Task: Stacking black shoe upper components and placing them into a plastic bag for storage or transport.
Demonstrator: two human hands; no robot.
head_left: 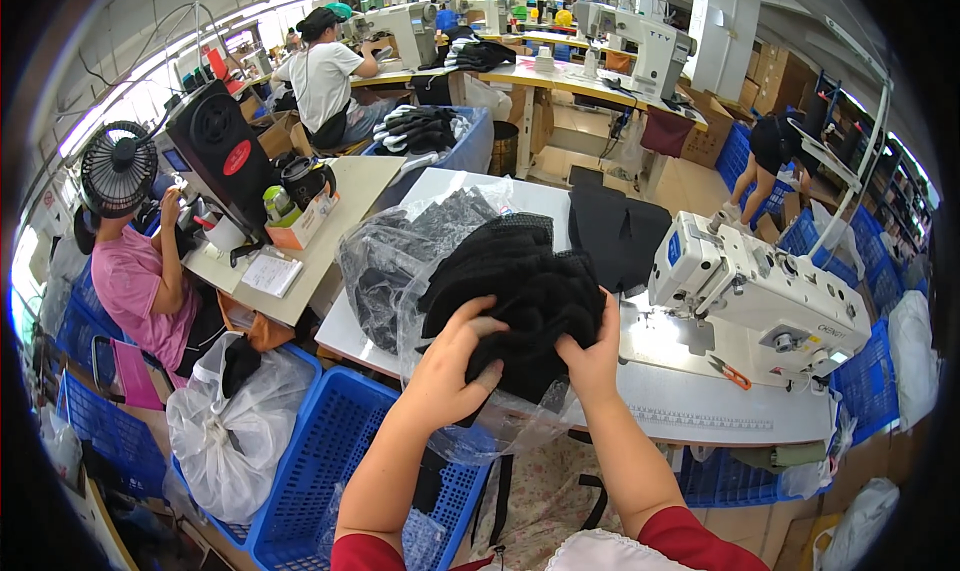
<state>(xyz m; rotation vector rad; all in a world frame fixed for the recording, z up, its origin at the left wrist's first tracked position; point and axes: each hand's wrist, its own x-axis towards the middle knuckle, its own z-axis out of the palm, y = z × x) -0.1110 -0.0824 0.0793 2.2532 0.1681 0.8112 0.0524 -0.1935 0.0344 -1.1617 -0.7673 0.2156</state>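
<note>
A thick bundle of black fabric pieces (pixel 510 281), some with a mesh-like surface, is held above the worktable. My left hand (pixel 455 366) grips it from the near left side, fingers curled over the folds. From the right, my right hand (pixel 592 356) clasps it, with its thumb on the near edge. Under and left of the bundle lies a clear plastic bag (pixel 375 261) with dark fabric pieces inside. Flat black fabric pieces (pixel 620 236) rest on the table beyond my right hand. The undersides of the bundle are hidden.
At the right stands a white sewing machine (pixel 765 296), its lamp lit, with orange-handled snips (pixel 731 373) near it. Blue crates (pixel 340 451) stand below left, one holding a white plastic bag (pixel 235 421). A person in pink (pixel 140 281) sits at the left.
</note>
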